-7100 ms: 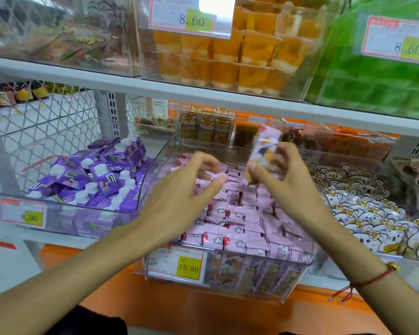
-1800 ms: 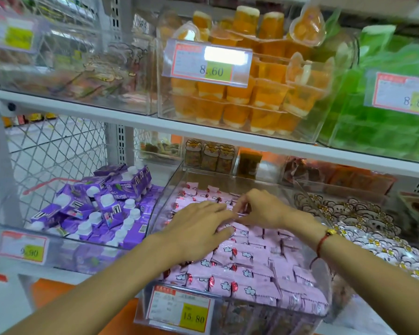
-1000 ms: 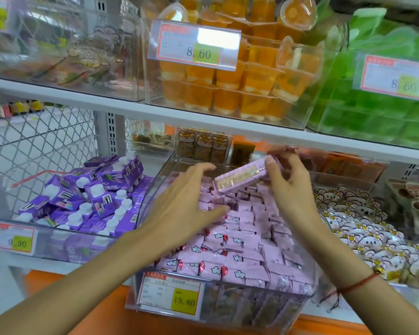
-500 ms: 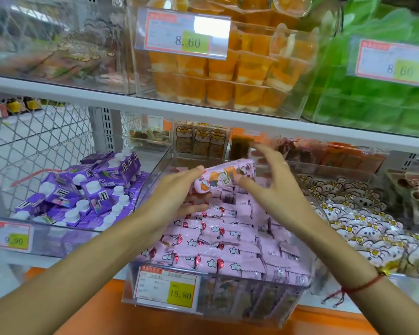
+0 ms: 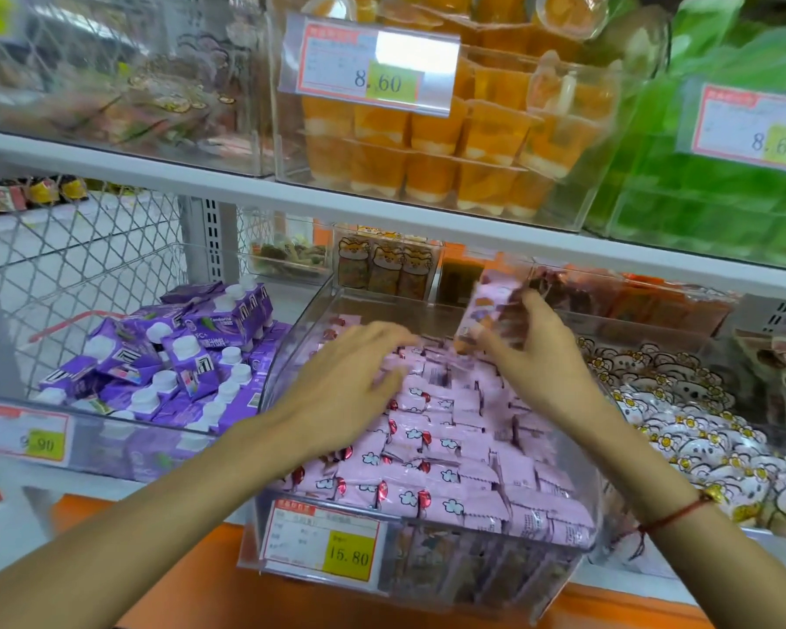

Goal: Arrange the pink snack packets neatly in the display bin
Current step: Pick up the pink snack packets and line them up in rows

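A clear display bin [image 5: 427,565] on the lower shelf holds rows of pink snack packets [image 5: 432,465] with flower prints. My right hand [image 5: 536,360] grips one pink packet [image 5: 484,311] upright above the back of the bin. My left hand [image 5: 350,383] lies flat on the packets at the bin's left middle, fingers stretched out. A price tag [image 5: 323,544] reading 15.80 hangs on the bin's front.
A bin of purple drink cartons [image 5: 173,356] stands to the left, a bin of white cartoon-face sweets [image 5: 699,424] to the right. The white shelf board [image 5: 382,211] above carries orange jelly cups [image 5: 450,143] and green packs [image 5: 722,197]. Small snack boxes [image 5: 386,265] stand behind.
My right hand has taken the pink packet from the left hand and turned it upright at the back right. My left hand has dropped flat onto the packets.
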Demonstrator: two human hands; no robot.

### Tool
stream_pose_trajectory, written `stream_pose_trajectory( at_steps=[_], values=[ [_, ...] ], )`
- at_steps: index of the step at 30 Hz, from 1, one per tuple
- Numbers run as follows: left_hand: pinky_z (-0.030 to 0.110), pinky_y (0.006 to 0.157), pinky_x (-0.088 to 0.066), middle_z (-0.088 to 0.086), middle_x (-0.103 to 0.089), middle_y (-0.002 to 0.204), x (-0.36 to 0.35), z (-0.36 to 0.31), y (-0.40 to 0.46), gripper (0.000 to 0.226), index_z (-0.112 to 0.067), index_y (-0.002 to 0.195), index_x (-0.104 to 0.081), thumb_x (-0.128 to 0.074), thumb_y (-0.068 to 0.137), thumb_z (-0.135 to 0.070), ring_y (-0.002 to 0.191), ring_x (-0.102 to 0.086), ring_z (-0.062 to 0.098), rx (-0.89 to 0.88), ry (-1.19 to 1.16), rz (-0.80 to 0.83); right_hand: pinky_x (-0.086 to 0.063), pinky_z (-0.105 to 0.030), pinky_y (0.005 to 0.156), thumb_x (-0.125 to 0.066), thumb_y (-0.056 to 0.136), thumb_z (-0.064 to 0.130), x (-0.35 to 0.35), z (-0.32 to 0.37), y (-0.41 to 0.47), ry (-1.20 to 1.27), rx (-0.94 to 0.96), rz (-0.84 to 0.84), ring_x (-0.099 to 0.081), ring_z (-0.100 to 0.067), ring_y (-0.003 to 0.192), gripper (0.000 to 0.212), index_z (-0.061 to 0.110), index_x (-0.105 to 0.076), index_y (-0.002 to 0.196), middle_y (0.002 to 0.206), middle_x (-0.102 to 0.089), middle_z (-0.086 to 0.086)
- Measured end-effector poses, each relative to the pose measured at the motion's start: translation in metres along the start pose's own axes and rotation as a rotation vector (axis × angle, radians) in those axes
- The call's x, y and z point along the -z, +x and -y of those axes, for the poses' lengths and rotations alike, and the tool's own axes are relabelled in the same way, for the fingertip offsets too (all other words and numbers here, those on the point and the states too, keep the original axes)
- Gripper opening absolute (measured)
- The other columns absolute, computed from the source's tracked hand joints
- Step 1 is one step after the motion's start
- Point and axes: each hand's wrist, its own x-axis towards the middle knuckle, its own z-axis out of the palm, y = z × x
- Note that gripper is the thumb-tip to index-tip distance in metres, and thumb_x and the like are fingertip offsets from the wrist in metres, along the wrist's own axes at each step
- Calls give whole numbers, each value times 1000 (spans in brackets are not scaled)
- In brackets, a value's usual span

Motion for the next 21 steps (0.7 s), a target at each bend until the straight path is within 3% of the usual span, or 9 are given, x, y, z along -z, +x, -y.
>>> stream_pose_trajectory(
  at_steps=[2, 4, 6, 8, 11, 15, 18, 21],
  values=[
    [25, 108, -22, -12, -35, 149, -4, 7, 1, 39, -31, 140, -42, -39, 100, -32, 135, -29, 7, -36, 135, 154, -49, -33, 83, -62, 90, 22, -4, -2, 5, 144, -130, 11, -64, -17, 92, 37, 13, -39, 117, 101, -66, -3],
    [26, 105, -27, -11, -39, 147, -6, 9, 2, 40, -32, 141, -41, -33, 102, -35, 134, -32, 11, -19, 162, 258, -50, -34, 84, -59, 92, 19, -9, -3, 8, 199, -154, 26, -66, -15, 88, 41, 19, -29, 118, 99, -66, -3],
    [28, 101, -31, -13, -45, 143, -7, 10, 2, 39, -36, 139, -41, -30, 102, -38, 130, -37, 12, 15, 146, 274, -51, -28, 75, -58, 92, 14, -16, -1, 7, 187, -131, 57, -65, -6, 76, 52, 22, -21, 127, 89, -65, 3],
    [30, 98, -33, -13, -47, 141, -7, 10, 2, 38, -38, 138, -42, -30, 101, -39, 127, -39, 13, 29, 146, 269, -54, -35, 75, -59, 92, 14, -22, -2, 5, 79, -95, 111, -66, -15, 77, 59, 22, -17, 133, 89, -66, -3],
    [28, 95, -33, -12, -48, 140, -7, 10, 2, 37, -38, 137, -42, -31, 101, -38, 126, -40, 13, 33, 133, 263, -52, -44, 82, -59, 92, 17, -16, -4, 7, -62, -75, 222, -65, -24, 86, 47, 22, -27, 127, 91, -65, -6],
    [25, 86, -30, -10, -49, 138, -7, 10, 2, 37, -37, 137, -44, -32, 101, -36, 124, -42, 14, 29, 117, 259, -51, -28, 72, -66, 87, 16, -2, -2, 12, -83, -10, 338, -64, -22, 85, 50, 26, -35, 125, 89, -64, -4],
    [26, 85, -32, -10, -51, 137, -8, 11, 2, 37, -38, 136, -44, -33, 101, -36, 123, -43, 14, 38, 109, 262, -48, -35, 88, -67, 86, 21, -15, -6, 11, -318, 85, 366, -57, -21, 101, 38, 24, -52, 120, 113, -57, -6],
    [30, 93, -36, -11, -50, 137, -9, 12, 2, 37, -39, 136, -43, -33, 101, -38, 124, -43, 13, 44, 114, 266, -39, -28, 93, -53, 94, 15, -29, -11, 7, -450, 148, 397, -48, -22, 115, 30, 20, -63, 122, 124, -49, -6]
  ],
)
